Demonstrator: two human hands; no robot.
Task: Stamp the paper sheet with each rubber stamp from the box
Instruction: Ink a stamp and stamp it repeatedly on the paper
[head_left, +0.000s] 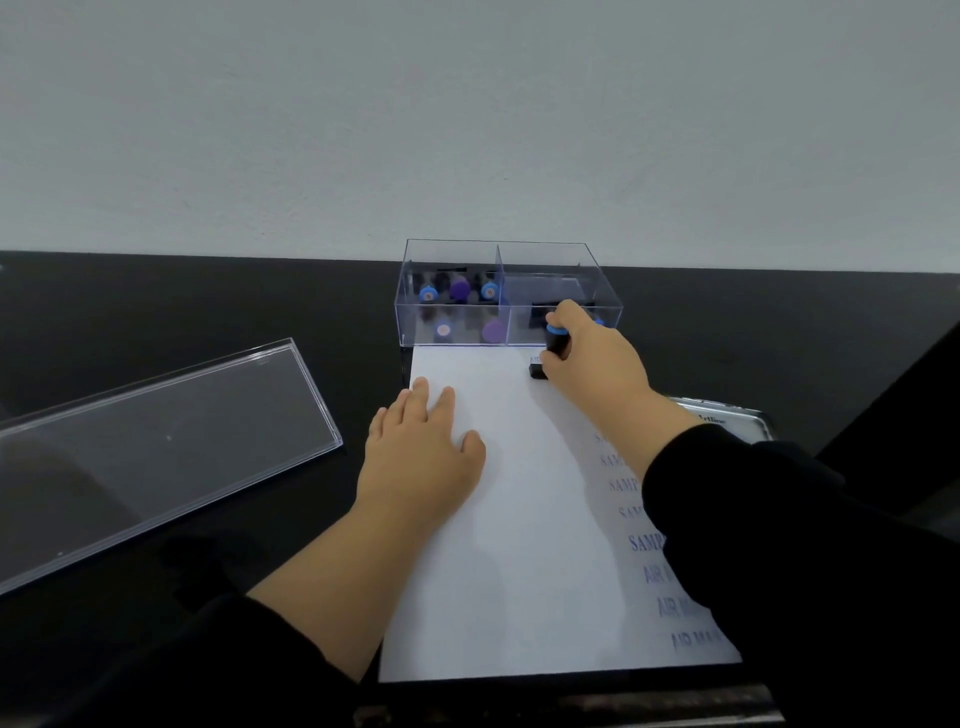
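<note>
A white paper sheet (524, 519) lies on the black table, with several blue "SAMPLE" and "AIR MAIL" prints down its right side. My right hand (597, 364) grips a black rubber stamp (555, 345) with a blue ring, its base touching the sheet's far right corner beside a faint print. My left hand (423, 452) lies flat on the sheet's left edge, fingers straight. Just behind the sheet stands a clear two-part box (608, 306). Its left part holds several stamps (460, 288) with blue and purple tops. The right part shows a dark stamp behind my right hand.
The box's clear lid (156, 441) lies on the table to the left. A metal ink pad tin (743, 423) sits right of the sheet, partly hidden by my right sleeve. A grey wall rises behind the table. The table's near edge runs just below the sheet.
</note>
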